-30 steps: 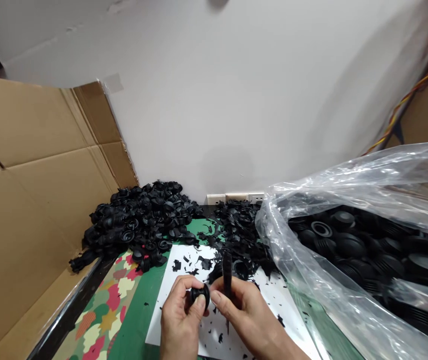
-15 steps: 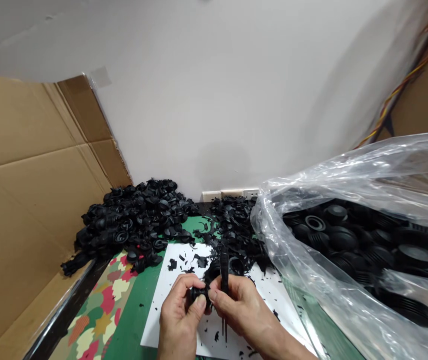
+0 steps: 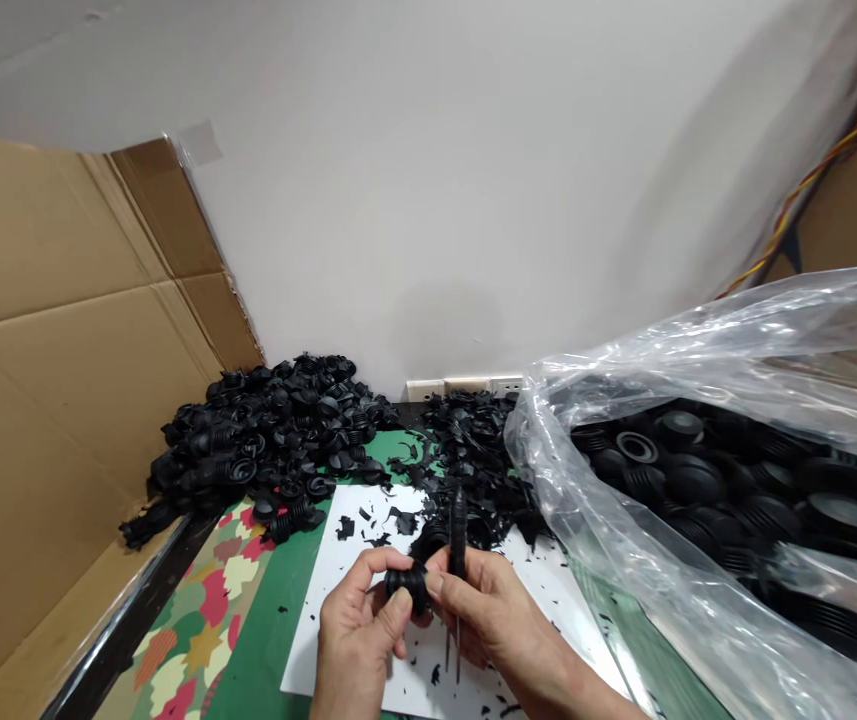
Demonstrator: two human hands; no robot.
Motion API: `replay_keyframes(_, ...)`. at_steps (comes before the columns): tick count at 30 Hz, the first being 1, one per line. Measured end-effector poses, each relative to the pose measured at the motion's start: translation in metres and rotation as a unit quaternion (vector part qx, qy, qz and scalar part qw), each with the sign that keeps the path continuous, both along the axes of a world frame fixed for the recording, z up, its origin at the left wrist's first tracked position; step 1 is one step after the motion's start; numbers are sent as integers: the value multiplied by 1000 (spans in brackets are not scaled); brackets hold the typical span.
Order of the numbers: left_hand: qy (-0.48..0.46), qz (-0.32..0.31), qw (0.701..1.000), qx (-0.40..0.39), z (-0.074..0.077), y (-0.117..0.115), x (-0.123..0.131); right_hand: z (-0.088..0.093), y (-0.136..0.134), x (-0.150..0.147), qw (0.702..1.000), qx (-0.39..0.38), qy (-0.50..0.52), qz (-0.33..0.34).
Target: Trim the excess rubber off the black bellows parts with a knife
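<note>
My left hand (image 3: pixel 360 620) is closed on a black ribbed rubber part (image 3: pixel 407 586), pinched between thumb and fingers over the white sheet (image 3: pixel 308 655). My right hand (image 3: pixel 492 605) holds black tweezers (image 3: pixel 458 540), their two thin tips pointing down towards me. Its thumb and forefinger meet at the right end of the rubber part; whether they grip a bit of it I cannot tell. Just beyond my hands lie more black ribbed pieces (image 3: pixel 432 540), partly hidden. Black rubber scraps (image 3: pixel 403 521) are scattered on the sheet.
A heap of black ribbed parts (image 3: pixel 278 430) stands back left beside a cardboard panel (image 3: pixel 83 330). Torn black scraps (image 3: pixel 473 440) pile up by the wall sockets (image 3: pixel 465 387). On the right, a clear plastic bag (image 3: pixel 548 480) holds larger black parts (image 3: pixel 694 478).
The rubber part has turned in my left fingers and shows more of its ribbed side. My right hand and the tweezers have shifted slightly right.
</note>
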State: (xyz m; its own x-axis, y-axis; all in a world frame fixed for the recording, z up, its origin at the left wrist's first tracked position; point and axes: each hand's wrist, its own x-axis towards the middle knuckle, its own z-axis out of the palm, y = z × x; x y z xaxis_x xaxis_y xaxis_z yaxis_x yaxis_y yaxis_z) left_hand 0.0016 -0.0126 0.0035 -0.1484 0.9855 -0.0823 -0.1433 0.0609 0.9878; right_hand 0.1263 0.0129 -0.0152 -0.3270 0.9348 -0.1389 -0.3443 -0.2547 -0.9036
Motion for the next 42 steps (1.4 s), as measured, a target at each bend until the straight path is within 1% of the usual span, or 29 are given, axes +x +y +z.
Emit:
replay_keyframes(5, 44, 0, 997, 63, -7, 3, -4, -1, 1, -3, 1000, 8, 9, -7)
replay_keyframes(9, 57, -13, 994, 87, -11, 5, -6, -2, 1, -2, 1000, 12, 2, -3)
replay_keyframes(13, 58, -1, 994, 93, -10, 5, -6, -2, 1, 0, 1000, 16, -1, -13)
replay_keyframes(19, 96, -34, 989, 112, -8, 8, -12, -2, 1, 0, 998, 47, -34, -18)
replay_keyframes(21, 115, -35, 985, 120, -8, 8, -14, -1, 1, -1, 998, 50, -38, -19)
replay_keyframes(25, 137, -33, 983, 121, -10, 7, -14, 5, -2, -1, 997, 60, -40, -21)
replay_keyframes(28, 143, -31, 982, 118, -11, 7, -13, 14, -5, 3, 992, 88, -81, -33)
replay_keyframes(30, 149, -29, 981, 120, -10, 7, -14, 19, -6, 6, 984, 108, -126, -59)
replay_keyframes(32, 156, -26, 980, 122, -10, 6, -14, 21, -7, 10, 972, 135, -166, -100)
replay_keyframes(34, 168, -24, 977, 126, -9, 6, -15, 22, -8, 12, 954, 184, -197, -131)
replay_keyframes(37, 197, -24, 970, 139, -9, 6, -16, 20, -9, 12, 922, 279, -236, -127)
replay_keyframes(39, 211, -29, 966, 143, -10, 6, -16, 19, -9, 11, 901, 327, -261, -119)
replay_keyframes(41, 219, -35, 964, 145, -11, 6, -16, 17, -8, 11, 890, 345, -277, -112)
replay_keyframes(42, 221, -37, 964, 144, -11, 6, -16, 17, -7, 10, 890, 342, -283, -105)
